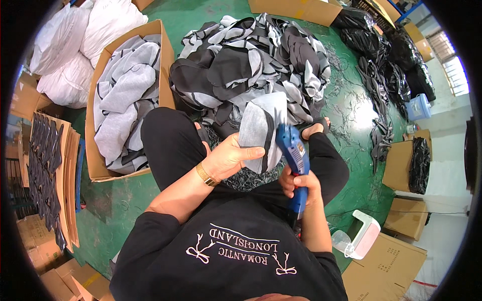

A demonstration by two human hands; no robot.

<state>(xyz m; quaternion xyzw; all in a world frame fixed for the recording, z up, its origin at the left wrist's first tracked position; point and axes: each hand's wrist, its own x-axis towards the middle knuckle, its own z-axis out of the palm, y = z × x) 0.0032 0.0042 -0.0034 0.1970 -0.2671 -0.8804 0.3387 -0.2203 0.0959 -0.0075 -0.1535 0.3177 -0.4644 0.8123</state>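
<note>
My left hand (226, 158) grips a light grey fabric piece (253, 133) with a dark band along it, thumb on top, fingers behind. In my right hand (300, 183) is a blue handheld power tool (293, 150), its grip wrapped by my fingers. The tool's head lies against or just over the right edge of the fabric piece; contact cannot be made out. Its working tip is too small to tell. Beyond my hands rises a large heap of grey and black fabric pieces (233, 70). Thin dark scraps (246, 179) lie between my legs.
An open cardboard box (168, 65) full of grey fabric pieces stands at my left. White sacks (68, 50) fill the far left. Black plastic bags (401, 75) line the right side. A white-and-pink stool-like object (366, 233) and flat cardboard (386, 268) lie near right.
</note>
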